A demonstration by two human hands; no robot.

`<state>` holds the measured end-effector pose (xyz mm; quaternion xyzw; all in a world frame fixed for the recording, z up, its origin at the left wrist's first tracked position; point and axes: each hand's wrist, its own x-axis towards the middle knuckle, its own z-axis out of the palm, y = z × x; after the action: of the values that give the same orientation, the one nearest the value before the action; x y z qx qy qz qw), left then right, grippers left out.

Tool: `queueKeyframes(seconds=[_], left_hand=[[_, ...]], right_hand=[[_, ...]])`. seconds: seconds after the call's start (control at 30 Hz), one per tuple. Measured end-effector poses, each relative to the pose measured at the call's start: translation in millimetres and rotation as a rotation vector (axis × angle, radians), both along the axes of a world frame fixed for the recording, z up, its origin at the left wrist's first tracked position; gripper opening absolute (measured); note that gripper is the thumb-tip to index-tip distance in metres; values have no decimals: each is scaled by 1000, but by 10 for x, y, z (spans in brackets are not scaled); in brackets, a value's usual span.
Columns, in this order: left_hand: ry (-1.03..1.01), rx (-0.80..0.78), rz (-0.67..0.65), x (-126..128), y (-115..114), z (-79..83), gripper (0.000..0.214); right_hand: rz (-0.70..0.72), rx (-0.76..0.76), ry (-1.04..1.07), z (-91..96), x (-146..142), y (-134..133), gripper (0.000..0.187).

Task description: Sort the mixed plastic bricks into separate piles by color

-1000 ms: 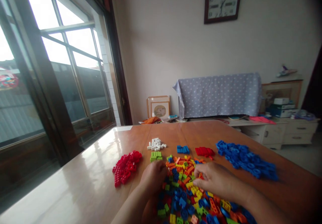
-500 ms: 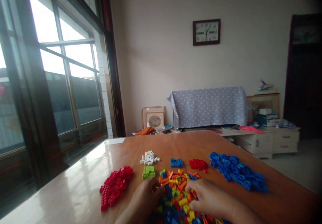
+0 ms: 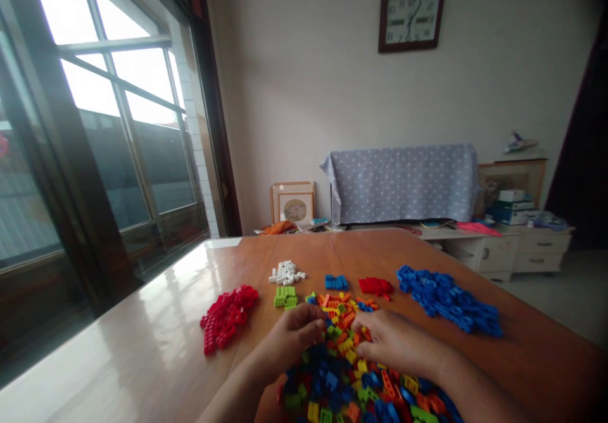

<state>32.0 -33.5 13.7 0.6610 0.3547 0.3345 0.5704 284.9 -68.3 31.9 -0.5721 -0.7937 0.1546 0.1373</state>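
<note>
Spanning the lower view, the tabletop (image 3: pixel 156 347) carries the mixed brick pile (image 3: pixel 342 372) at its near edge, under both hands. A blue heap (image 3: pixel 446 299) lies well right of it and a red heap (image 3: pixel 228 315) well left, both placed as in the earlier frame. The left hand (image 3: pixel 292 337) is curled, fingertips dug into the pile's far left. The right hand (image 3: pixel 396 347) lies palm down, fingers loosely spread on the bricks. Whether either pinches a brick cannot be told. The gap between the hands has narrowed. Beyond the pile sit a red cluster (image 3: pixel 375 285), green cluster (image 3: pixel 285 296), blue cluster (image 3: pixel 335 282) and white cluster (image 3: pixel 286 272), unmoved.
</note>
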Motion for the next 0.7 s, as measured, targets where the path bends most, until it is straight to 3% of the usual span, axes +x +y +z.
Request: queueKeyframes(seconds=[0.13,0.27,0.5,0.6,0.7], left_hand=[[-4,31,143,-31,39,42,35],[28,53,243,-70,146,-40,31],[143,78,238,-85,215,-189,20],[142,82,208,-82,215,-230,23],[140,78,167,-79,219,-265,26]], right_hand=[[24,14,28,117,-16,-69,22],[83,-6,41,208,-120,-188,28],[277,52,-28,141,-431,-310,48],[298,76,-81,88,-495,-294,39],[233,119,-139,58,-475,-242,26]])
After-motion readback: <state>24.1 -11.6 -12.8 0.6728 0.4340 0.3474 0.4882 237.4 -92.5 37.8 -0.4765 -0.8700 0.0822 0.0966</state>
